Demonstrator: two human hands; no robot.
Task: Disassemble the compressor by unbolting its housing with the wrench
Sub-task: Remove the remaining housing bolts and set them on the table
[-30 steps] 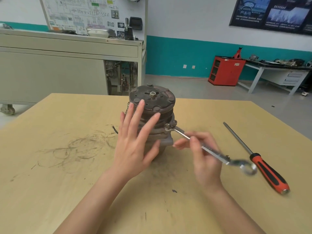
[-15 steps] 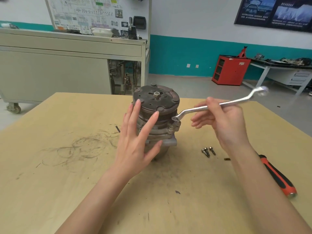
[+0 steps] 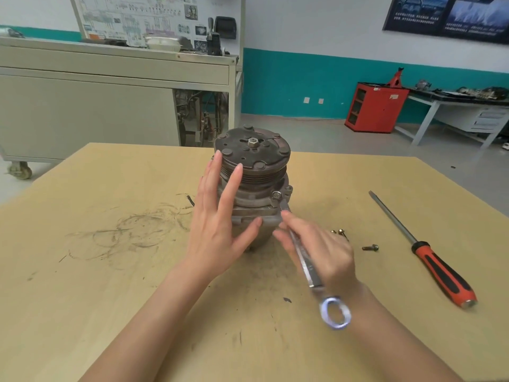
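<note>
Wooden table (image 3: 110, 312): scuffed with dark ring marks to the left of the compressor.

Compressor (image 3: 256, 183): stands upright at the middle of the table, with the clutch plate and centre nut on top, the grooved pulley below them and the grey housing at the bottom.

Screwdriver (image 3: 429, 260): well to the right of the compressor, flat on the table. Its bare shaft points away from me and its red-and-black handle points toward me.

My left hand (image 3: 217, 230): fingers straight and spread, gripping nothing. It lies flat against the compressor's near-left side, with the fingertips up on the pulley and the thumb tip on the housing.

My right hand (image 3: 322, 249): just in front of the compressor, to its right. The fingers are curled around the shank of the wrench and the index finger is stretched along it toward the compressor.

Ring wrench (image 3: 308, 268): the far end sits at the housing bolt (image 3: 276, 194) on the compressor's right front flange. The shank slants back toward me. The near ring end is blurred.

Loose bolts: on the table to the right of the compressor. One lies alone (image 3: 370, 247). Two more heads (image 3: 341, 231) show just past my right hand.
</note>
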